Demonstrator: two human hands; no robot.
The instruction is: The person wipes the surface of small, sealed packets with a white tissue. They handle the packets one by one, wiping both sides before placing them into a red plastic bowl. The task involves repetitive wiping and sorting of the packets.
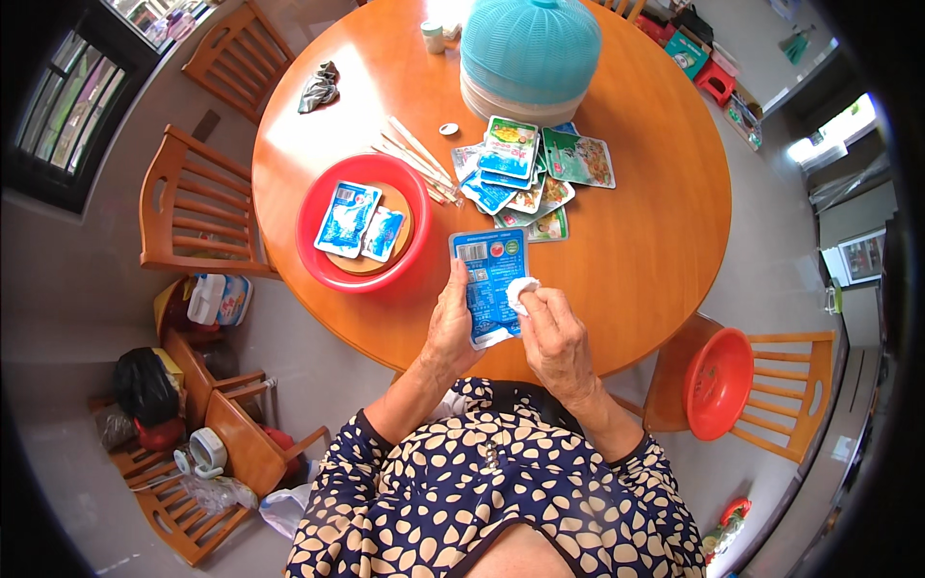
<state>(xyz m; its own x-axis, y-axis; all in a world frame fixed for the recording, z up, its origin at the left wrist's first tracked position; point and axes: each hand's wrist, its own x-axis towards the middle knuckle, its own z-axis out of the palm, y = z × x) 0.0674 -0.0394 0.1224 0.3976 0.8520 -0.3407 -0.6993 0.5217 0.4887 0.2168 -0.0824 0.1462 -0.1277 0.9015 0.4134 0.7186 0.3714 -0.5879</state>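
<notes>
While snug about white wad (pixel 520 292), right grip (pixel 559 342) at blue packet (pixel 490 306).

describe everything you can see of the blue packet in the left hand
The blue packet is a flat, rectangular pouch, glossy and plastic-looking, with a pale border, a barcode panel near its upper left, small round red and green marks, and rows of print. The left hand grips its left side, and the right hand holds a crumpled white wad at its right side. It is held over the near part of the wooden table. Whether it is sealed is unclear.
</notes>
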